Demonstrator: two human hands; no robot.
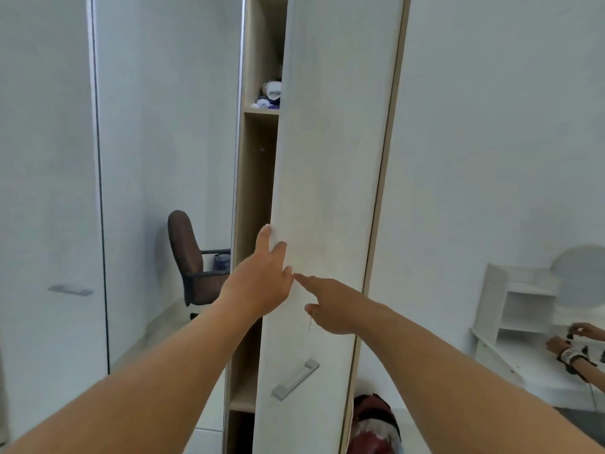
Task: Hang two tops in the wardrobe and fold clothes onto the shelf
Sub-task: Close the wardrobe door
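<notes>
Our left hand [262, 283] grips the tall white wardrobe door [330, 191] by its edge; our right hand [330, 306] presses straight fingers beside it; the door hides the shelves; red-and-white clothing [373, 427] lies half-hidden below it

A brown office chair [188, 257] with dark armrests stands at the left, near a white wall. At the far right a white desk unit [510, 322] with small open shelves sits below a round grey mirror [582, 273]. Another person's hands [569, 342] work there, one wrist strapped.
</notes>
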